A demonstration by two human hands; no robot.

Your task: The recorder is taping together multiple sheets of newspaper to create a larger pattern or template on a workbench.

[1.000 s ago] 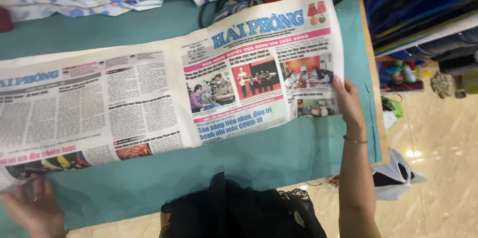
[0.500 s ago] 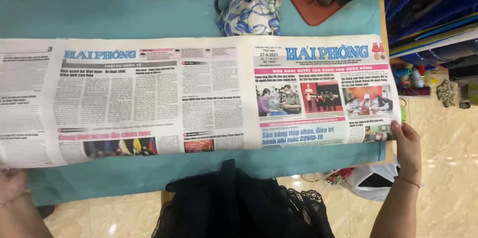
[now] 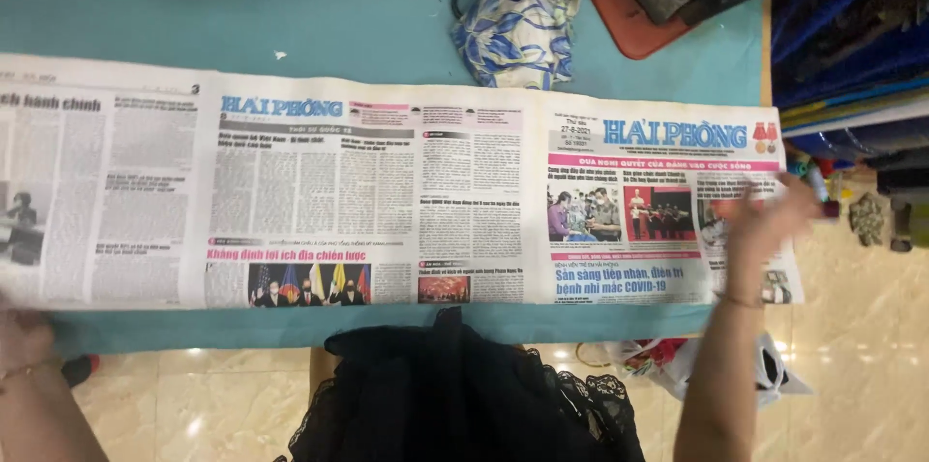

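Newspaper (image 3: 387, 196) lies spread flat across the teal table (image 3: 290, 7). Right hand (image 3: 764, 220) rests open-fingered, blurred, on its right end; left hand (image 3: 24, 341) at the left edge, grip unclear. Thin, floppy, tears easily—probably best held by both ends.

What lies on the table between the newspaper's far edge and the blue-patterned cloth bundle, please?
In the head view, only bare teal table cover separates the newspaper from the cloth bundle.
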